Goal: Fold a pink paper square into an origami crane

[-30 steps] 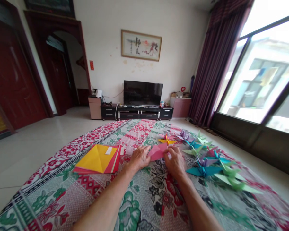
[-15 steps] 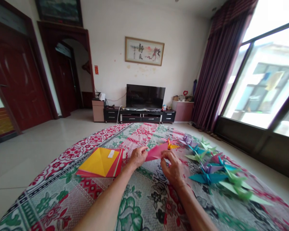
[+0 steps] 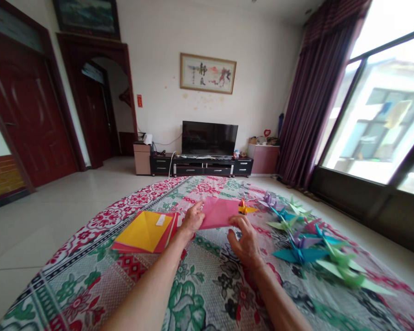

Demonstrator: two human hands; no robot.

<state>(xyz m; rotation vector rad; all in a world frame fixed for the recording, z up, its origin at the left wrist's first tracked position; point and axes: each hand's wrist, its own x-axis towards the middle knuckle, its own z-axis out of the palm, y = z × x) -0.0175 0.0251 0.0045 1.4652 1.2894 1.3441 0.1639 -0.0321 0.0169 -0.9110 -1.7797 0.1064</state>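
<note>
We list one sheet of pink paper, creased, at the centre of the frame, between the hands above the cloth-covered table. Left hand: fingers pinched together on the paper's left edge. Right hand: fingers curled at its lower right edge, thumb standing apart, no firm hold that we can make out. Risks, in our judgement: a one-sided hold could let the sheet swing and crease off line; its right corner, close to the orange crane, could knock that over; a sweep rightward could disturb the folded cranes at right. Writing: brushed characters on the framed picture, upper centre, the upper large one apparently 靜, the small column illegible; a red strip, unreadable; a white label on the paper stack, also unreadable. We find no legible brand.
</note>
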